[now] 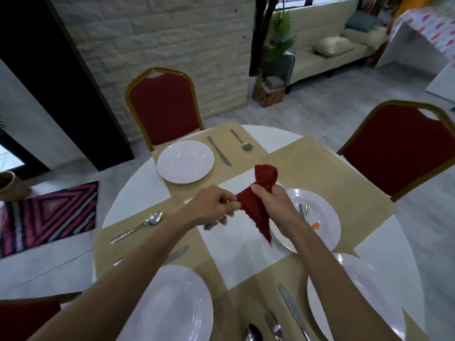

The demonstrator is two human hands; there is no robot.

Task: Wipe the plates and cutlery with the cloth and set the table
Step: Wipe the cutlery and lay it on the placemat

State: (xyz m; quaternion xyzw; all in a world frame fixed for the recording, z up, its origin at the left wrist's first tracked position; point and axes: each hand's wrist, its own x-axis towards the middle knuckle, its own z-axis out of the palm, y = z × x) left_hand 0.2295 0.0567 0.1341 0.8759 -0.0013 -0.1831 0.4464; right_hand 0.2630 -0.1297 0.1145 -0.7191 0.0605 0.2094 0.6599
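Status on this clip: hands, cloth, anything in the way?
Left hand pinches red cloth, cutlery piece showing beneath its fingers. Right hand grips cloth's bunched top. Nothing blocking.

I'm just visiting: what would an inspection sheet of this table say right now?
Surface: round white table with tan placemats.
Job's things: four white plates; spoons, knives, a fork laid out; red cloth.
Clutter: orange scrap on the right plate.
Hands: left hand and right hand both grip the cloth.
Cables: nothing seen.
Surroundings: red chairs, sofa, striped rug.
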